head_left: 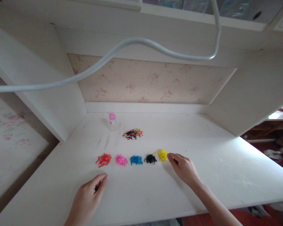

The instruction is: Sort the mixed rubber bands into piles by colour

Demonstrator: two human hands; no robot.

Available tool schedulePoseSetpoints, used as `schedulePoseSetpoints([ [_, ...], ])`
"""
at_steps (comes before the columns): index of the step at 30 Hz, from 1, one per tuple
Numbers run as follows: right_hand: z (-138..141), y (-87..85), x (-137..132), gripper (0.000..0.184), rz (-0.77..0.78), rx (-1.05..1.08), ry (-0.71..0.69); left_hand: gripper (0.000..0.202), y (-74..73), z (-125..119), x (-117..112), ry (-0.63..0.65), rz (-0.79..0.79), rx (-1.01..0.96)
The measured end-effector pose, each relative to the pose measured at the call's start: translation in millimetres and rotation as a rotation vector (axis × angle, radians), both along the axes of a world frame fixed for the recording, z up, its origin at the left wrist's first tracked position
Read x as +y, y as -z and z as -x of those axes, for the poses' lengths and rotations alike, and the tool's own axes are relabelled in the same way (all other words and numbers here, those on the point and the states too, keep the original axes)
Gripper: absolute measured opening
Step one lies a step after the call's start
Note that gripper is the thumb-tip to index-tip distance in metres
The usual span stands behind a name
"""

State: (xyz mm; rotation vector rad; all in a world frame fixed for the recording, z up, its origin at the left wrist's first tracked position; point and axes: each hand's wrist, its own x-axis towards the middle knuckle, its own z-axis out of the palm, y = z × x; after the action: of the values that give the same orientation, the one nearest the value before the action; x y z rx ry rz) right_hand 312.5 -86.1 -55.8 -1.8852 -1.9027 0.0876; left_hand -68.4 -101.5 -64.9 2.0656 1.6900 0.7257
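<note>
At a white table (136, 194), the right hand (182, 168) reaches in from the near right, thumb and fingertips drawn together at the right side of a yellow pile (163, 154) of small bands; whether they grip one cannot be told from here. The pile, roundish with no clear long axis, lies just left of those fingertips, a black pile (151, 159) close on its other side. The left hand (87, 194), well apart, is nearest a red pile (104, 160), thumb and forefinger together, any hold hidden. Bare tabletop separates the hands; a mixed pile (133, 134) lies farther back.
</note>
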Motion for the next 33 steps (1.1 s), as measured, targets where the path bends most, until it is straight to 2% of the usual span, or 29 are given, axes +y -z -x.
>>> schedulePoseSetpoints([
  [12, -5.8, 2.2, -11.2, 0.030, 0.029, 0.145, 0.077, 0.032, 1.0, -1.8, 0.2, 0.000, 0.007, 0.026],
  [14, -3.2, -5.4, -9.2, 0.030, 0.026, 0.129, 0.039, 0.031, 1.8, -2.0, 0.2, -0.001, 0.010, 0.034],
  [16, 1.5, -16.0, -2.8, 0.031, 0.028, 0.065, -0.056, 0.030, 2.5, -2.4, 0.3, -0.007, 0.008, 0.049],
  [20, 14.0, -32.4, 22.8, 0.038, 0.080, -0.128, -0.234, 0.031, 1.9, -3.6, 0.5, -0.011, -0.017, 0.083],
  [26, 24.3, -37.5, 58.4, 0.040, 0.229, -0.272, -0.339, 0.031, -0.7, -3.9, 0.2, 0.006, 0.005, 0.094],
  [33, 10.7, -40.1, 55.1, 0.035, 0.271, -0.267, -0.379, 0.031, 1.5, -3.5, 0.9, -0.002, 0.016, 0.092],
])
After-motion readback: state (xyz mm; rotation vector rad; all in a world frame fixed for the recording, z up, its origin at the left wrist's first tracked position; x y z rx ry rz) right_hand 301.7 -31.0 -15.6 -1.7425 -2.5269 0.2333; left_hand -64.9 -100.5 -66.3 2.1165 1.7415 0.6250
